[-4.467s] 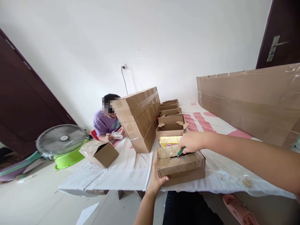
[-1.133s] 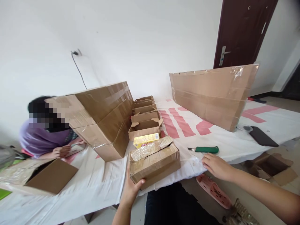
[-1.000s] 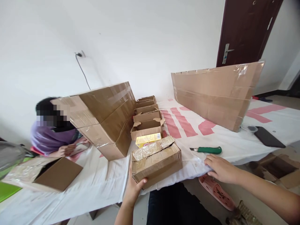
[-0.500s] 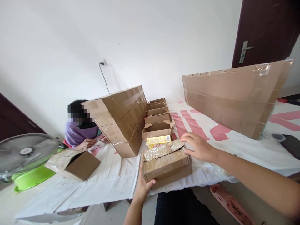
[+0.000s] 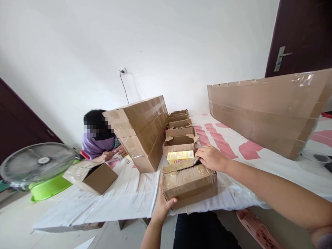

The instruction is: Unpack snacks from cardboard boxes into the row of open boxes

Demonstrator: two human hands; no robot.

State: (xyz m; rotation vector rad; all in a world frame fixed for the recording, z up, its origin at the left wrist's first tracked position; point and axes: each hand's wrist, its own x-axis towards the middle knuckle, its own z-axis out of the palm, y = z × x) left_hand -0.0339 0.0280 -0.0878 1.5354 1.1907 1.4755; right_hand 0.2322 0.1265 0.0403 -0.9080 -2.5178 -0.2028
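A small taped cardboard box (image 5: pixel 190 185) lies at the near edge of the table. My left hand (image 5: pixel 163 206) grips its near left corner, thumb on the front side and fingers mostly hidden behind the left side. At the far right of its top, my right hand (image 5: pixel 210 157) has bent fingers closed on the edge of a crumpled, taped flap (image 5: pixel 178 166); the fingertips are partly hidden. Just beyond that flap lies a yellow printed carton (image 5: pixel 180 155), close to my right fingers. An open-topped cardboard box (image 5: pixel 178 149) stands behind the carton.
Several open boxes (image 5: pixel 178 123) line up toward the wall beside stacked cartons (image 5: pixel 141 135). A large cardboard panel or box (image 5: pixel 261 110) stands right. Left are another box (image 5: pixel 90 176), a fan (image 5: pixel 44 160), a green basin (image 5: pixel 49 186) and a seated person (image 5: pixel 100 145). A cloth (image 5: pixel 129 204) covers the table.
My right hand has moved from open fingers beside the box to closing on its flap, which now lies lower. My left hand keeps its hold. The whole view has shifted slightly.
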